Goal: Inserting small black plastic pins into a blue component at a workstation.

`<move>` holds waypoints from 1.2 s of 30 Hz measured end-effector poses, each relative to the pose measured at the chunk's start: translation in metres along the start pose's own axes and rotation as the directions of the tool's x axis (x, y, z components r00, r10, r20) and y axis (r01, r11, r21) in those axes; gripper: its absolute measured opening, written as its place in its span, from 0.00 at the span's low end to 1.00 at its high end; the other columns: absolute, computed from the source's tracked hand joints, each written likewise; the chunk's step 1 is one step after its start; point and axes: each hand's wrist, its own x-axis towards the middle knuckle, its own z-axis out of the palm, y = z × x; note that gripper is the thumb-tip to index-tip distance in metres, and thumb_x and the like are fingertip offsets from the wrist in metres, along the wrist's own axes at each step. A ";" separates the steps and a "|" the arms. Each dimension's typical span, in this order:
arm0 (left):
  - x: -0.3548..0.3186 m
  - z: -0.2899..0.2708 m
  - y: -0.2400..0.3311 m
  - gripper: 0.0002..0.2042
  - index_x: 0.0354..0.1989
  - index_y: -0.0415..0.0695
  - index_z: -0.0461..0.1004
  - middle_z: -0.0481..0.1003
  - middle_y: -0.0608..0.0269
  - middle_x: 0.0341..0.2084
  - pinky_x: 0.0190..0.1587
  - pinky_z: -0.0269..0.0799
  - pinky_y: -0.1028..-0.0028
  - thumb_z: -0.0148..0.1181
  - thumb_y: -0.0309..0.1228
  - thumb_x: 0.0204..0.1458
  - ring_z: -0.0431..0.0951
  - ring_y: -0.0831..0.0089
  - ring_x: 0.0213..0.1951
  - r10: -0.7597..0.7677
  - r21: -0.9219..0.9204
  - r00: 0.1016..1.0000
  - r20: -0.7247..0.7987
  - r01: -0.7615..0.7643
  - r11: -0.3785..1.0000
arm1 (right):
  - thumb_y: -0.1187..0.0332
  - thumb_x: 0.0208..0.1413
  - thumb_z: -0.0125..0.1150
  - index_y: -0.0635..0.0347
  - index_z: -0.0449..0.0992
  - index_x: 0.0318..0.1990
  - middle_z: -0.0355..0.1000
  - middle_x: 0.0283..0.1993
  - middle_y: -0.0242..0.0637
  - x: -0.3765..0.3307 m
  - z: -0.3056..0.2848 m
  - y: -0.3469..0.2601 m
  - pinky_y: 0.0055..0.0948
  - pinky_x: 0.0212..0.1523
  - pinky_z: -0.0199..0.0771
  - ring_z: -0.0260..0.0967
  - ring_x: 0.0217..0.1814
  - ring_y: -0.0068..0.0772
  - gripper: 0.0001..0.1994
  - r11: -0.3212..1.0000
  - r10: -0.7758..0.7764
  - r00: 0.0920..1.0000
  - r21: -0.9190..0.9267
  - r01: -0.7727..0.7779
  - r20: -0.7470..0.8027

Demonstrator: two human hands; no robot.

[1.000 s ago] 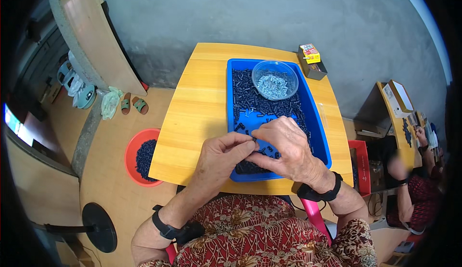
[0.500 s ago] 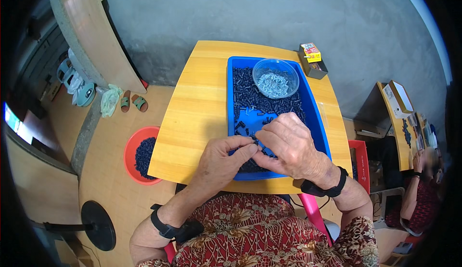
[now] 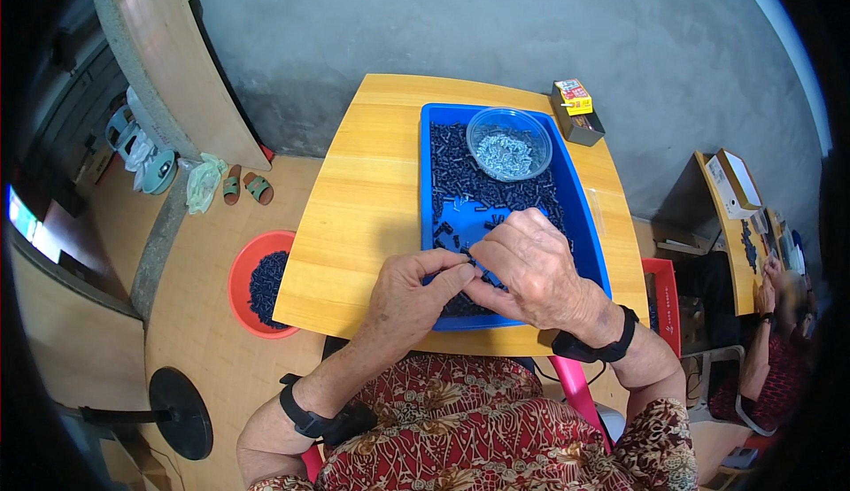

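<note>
My left hand (image 3: 409, 296) and my right hand (image 3: 537, 271) meet over the near part of a blue tray (image 3: 588, 243). Thumb and forefinger of the left are pinched on a small black plastic part (image 3: 469, 261); the right hand's fingertips close on the same spot, where their grip is partly hidden. Many small black parts (image 3: 450, 159) fill the far half of the tray, and a few lie scattered nearer my fingers. A clear round bowl (image 3: 546, 144) of small silvery screws (image 3: 503, 154) rests on the black parts. Several loose screws (image 3: 457, 203) lie in the tray.
The tray stands on a yellow wooden table (image 3: 350, 199). A dark box (image 3: 584, 130) with a yellow packet sits at its far right corner. On the floor at left is a red basin (image 3: 239, 283) of black parts; a red crate (image 3: 664, 305) stands at right. Another person (image 3: 766, 367) works farther right.
Both my hands stay in nearly the same place, fingers still pinched together. The picture has shifted very slightly. At right, the other person's hands have moved a little.
</note>
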 end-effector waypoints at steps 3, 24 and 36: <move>-0.001 -0.001 0.001 0.10 0.38 0.36 0.80 0.79 0.69 0.28 0.36 0.69 0.80 0.59 0.31 0.56 0.73 0.85 0.32 -0.004 0.028 1.000 0.004 0.004 1.000 | 0.69 0.37 0.69 0.59 0.72 0.24 0.63 0.25 0.34 0.000 0.001 0.003 0.35 0.30 0.62 0.62 0.29 0.35 0.10 0.999 -0.036 0.999 0.015 0.037 -0.006; 0.002 -0.011 0.007 0.14 0.41 0.37 0.79 0.78 0.67 0.34 0.48 0.66 0.78 0.56 0.36 0.60 0.73 0.83 0.39 -0.063 -0.131 0.997 0.039 0.068 0.989 | 0.70 0.38 0.73 0.58 0.73 0.26 0.64 0.23 0.31 0.003 0.009 0.004 0.31 0.26 0.61 0.64 0.25 0.32 0.12 0.999 0.010 0.996 0.039 -0.006 -0.084; -0.007 -0.028 0.014 0.10 0.41 0.37 0.79 0.79 0.63 0.36 0.48 0.69 0.77 0.59 0.30 0.57 0.76 0.79 0.39 -0.091 -0.134 0.996 0.018 0.093 0.987 | 0.67 0.39 0.72 0.61 0.75 0.31 0.67 0.26 0.33 0.013 0.015 -0.005 0.31 0.28 0.62 0.65 0.27 0.33 0.13 0.998 -0.046 0.996 0.043 0.049 -0.071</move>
